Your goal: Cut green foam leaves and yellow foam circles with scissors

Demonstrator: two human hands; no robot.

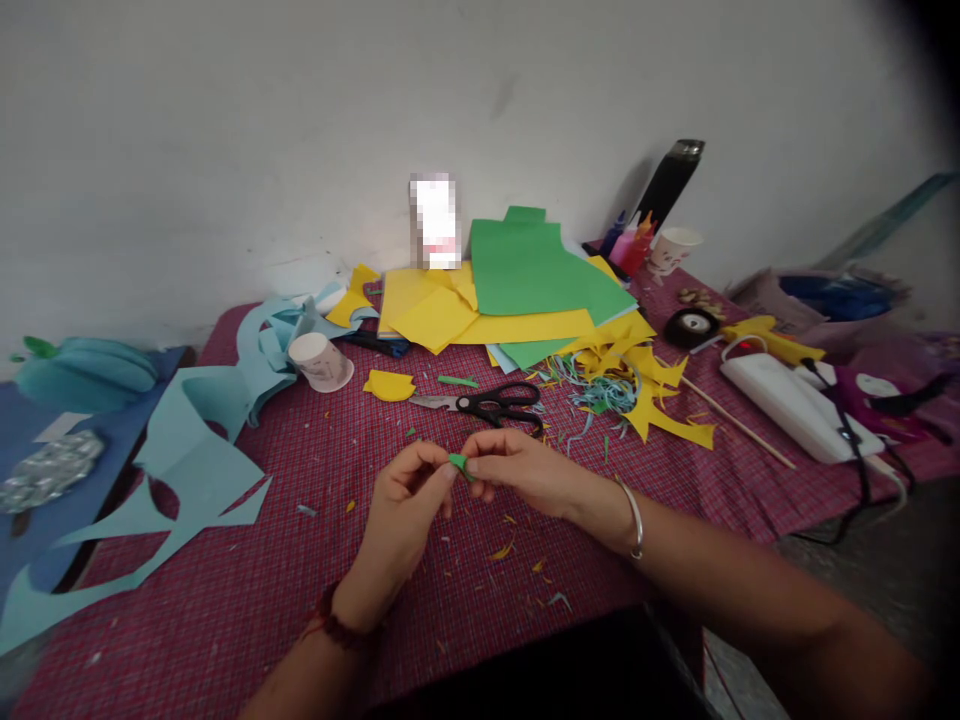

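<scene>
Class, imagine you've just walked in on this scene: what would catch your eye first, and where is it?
Probably the bright, blurred-out rectangle against the pale wall, then the large green sheet lying over yellow sheets at the back of the table. Closer in, the left grip and right grip meet before the black-handled scissors, pinching a small green paper piece.

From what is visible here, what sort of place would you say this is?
Probably a paper-craft spot: a cloth-covered table by a wall; home or classroom, I cannot tell. The scissors, heap of paper scraps and small green paper piece being held suggest it.
</scene>
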